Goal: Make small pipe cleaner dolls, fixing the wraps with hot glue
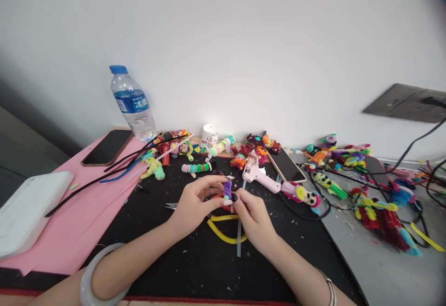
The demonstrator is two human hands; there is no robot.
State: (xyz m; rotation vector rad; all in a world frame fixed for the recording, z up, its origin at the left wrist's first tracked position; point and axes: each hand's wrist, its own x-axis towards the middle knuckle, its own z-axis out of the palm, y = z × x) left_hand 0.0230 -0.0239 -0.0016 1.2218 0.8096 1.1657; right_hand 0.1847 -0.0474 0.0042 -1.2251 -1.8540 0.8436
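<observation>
My left hand (197, 201) pinches a small purple fuzzy pipe-cleaner coil (227, 189) between thumb and fingertips, above the black mat. At the coil's lower right, my right hand (256, 217) has thumb and forefinger pressed together; whether it grips the coil itself or a strand of it is too small to tell. Below the hands lies a cutting tool with yellow curved handles (223, 237), its pointed metal tip (170, 206) showing left of my left hand. A translucent glue stick (239, 245) reaches down from the pale pink glue gun (259, 177) just beyond my right hand.
Several pipe-cleaner figures (223, 145) line the mat's back edge, with more (381, 217) on the grey surface at right. A water bottle (134, 106) leans against the wall. Phones (108, 148) and a white box (33, 210) lie around; a black cable (324, 213) loops at right.
</observation>
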